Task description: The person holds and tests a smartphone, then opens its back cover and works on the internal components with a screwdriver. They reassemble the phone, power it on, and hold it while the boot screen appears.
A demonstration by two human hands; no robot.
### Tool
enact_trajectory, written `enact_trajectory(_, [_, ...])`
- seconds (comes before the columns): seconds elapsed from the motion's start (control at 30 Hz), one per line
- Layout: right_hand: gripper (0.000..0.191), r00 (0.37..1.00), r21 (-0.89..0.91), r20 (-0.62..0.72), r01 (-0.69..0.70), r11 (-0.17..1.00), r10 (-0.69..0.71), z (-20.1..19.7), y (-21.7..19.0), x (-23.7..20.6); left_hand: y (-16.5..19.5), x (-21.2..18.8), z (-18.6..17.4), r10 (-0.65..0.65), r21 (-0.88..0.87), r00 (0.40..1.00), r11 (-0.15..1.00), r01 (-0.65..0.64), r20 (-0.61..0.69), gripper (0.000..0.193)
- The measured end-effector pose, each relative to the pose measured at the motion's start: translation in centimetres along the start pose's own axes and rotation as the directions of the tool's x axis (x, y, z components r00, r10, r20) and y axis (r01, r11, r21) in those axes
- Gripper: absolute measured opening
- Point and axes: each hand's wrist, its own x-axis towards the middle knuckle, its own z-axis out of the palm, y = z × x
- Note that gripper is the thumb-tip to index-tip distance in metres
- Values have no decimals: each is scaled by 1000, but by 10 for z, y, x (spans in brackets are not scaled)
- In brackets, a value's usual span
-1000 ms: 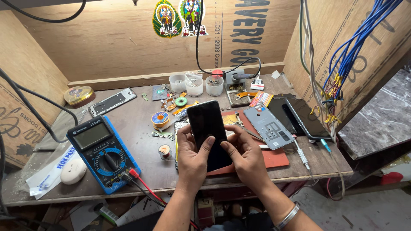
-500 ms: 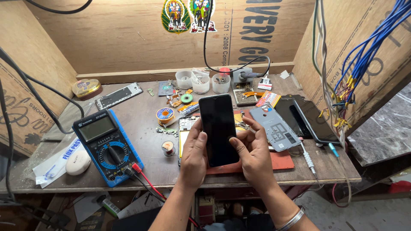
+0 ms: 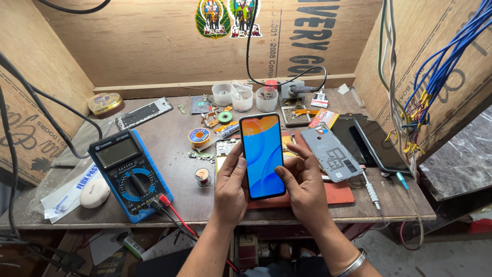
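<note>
Blue-and-orange-screened phone [image 3: 262, 155], blue-cased black multimeter [image 3: 130, 174], grey back cover [image 3: 331, 153], red mat [image 3: 338, 194].

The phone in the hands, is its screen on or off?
On. The phone shows a lit blue and orange picture; both hands hold it.

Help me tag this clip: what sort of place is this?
Most likely a small phone repair bench: both hands hold a lit smartphone, a blue multimeter lies to the left, and a detached grey phone back cover lies to the right.
</note>
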Motion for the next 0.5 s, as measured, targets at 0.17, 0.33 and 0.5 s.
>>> enact_trajectory(0.17, [45,999,6,-6,-45,999,45,1,-2,-1,1,1,1,-4,-11,1000,1000,4,2,47])
enact_trajectory(0.33, [43,998,-16,-16,-63,998,62,0,-3,0,1,-1,0,-29,-15,1000,999,29,3,45])
enact_trajectory(0.5, [43,998,-31,4,-59,998,60,0,-1,1,1,1,0,-14,5,1000,1000,15,-3,45])
